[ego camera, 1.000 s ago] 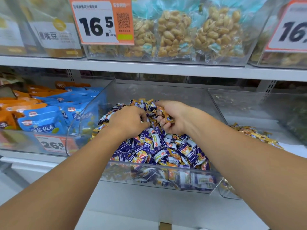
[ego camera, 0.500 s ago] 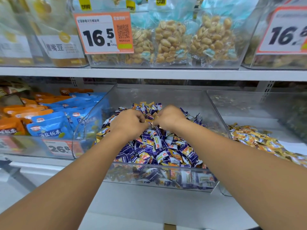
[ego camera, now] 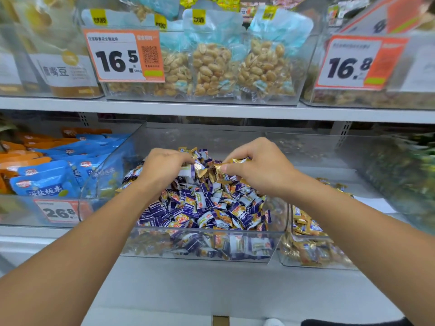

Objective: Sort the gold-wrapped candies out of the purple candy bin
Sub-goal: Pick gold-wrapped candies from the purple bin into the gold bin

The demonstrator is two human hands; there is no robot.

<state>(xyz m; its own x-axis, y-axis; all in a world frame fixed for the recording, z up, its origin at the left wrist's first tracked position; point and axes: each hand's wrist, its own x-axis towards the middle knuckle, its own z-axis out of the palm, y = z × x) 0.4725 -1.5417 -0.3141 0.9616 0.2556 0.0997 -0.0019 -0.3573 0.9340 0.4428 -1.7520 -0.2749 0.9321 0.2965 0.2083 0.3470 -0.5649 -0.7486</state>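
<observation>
- Reaching over a heap of purple-wrapped candies (ego camera: pixel 202 205), we work inside the clear purple candy bin (ego camera: pixel 200 250), which stands on the lower shelf (ego camera: pixel 211 285).
- Left of it we see a bin of blue snack packs (ego camera: pixel 44 182) and orange packs (ego camera: pixel 18 158), with a price tag reading 26.8 (ego camera: pixel 58 211) on its front.
- Right of it, touching or just beside it, stands another clear bin holding gold-wrapped pieces (ego camera: pixel 306 234); our right forearm crosses over part of that bin.
- On the upper shelf we see bags of peanuts (ego camera: pixel 216 67) behind price tags reading 16.5 (ego camera: pixel 122 56) and 16.8 (ego camera: pixel 353 63).
- Our left hand (ego camera: pixel 162 165) rests knuckles-up on the top of the heap, fingers curled down among the wrappers; whether they hold a piece we cannot tell.
- Our right hand (ego camera: pixel 261 168) hovers just above the heap, thumb and fingers pinched on gold-wrapped candies (ego camera: pixel 227 167), with more gold foil showing under its palm.
- The two hands sit close together, apart by a small gap where a gold wrapper (ego camera: pixel 202 171) lies on the heap.
</observation>
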